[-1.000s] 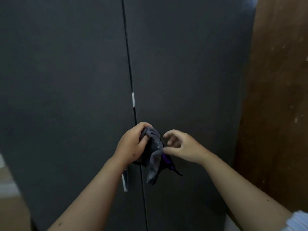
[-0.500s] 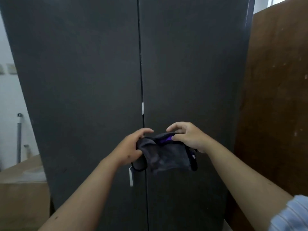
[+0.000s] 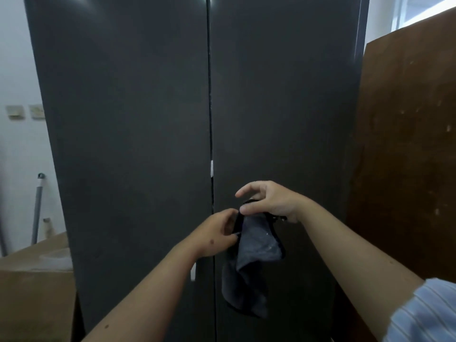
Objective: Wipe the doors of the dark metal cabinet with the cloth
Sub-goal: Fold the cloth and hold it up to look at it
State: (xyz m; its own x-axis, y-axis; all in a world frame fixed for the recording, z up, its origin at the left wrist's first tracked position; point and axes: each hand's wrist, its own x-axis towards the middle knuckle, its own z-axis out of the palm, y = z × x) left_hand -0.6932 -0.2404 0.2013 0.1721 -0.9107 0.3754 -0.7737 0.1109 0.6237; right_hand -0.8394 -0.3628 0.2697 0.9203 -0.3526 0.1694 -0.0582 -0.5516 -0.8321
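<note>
- A dark cabinet fills most of the frame, its two tall doors closed, with a thin vertical seam running down the centre.
- A small white tab sits on the seam, just above the hands.
- Two bare forearms reach up from the bottom of the frame, and both hands meet in front of the right door, just right of the seam and below the middle of the frame.
- The left hand pinches the left edge of a grey cloth between thumb and fingers.
- The right hand grips the cloth's top edge with its thumb and lower fingers, while its upper fingers stretch out loosely above.
- The cloth hangs down from both hands in folds, with a dark trim along its edges; its lower end dangles in front of the right door, at lower centre. Whether it touches the door cannot be told.
- A pale handle shows on the left door, partly hidden behind the left forearm.
- A striped light-blue sleeve shows at the lower right corner.
- A brown board stands at the right edge of the frame, beside the cabinet.
- A cardboard box sits at lower left, with a grey pole and a white wall behind it.
</note>
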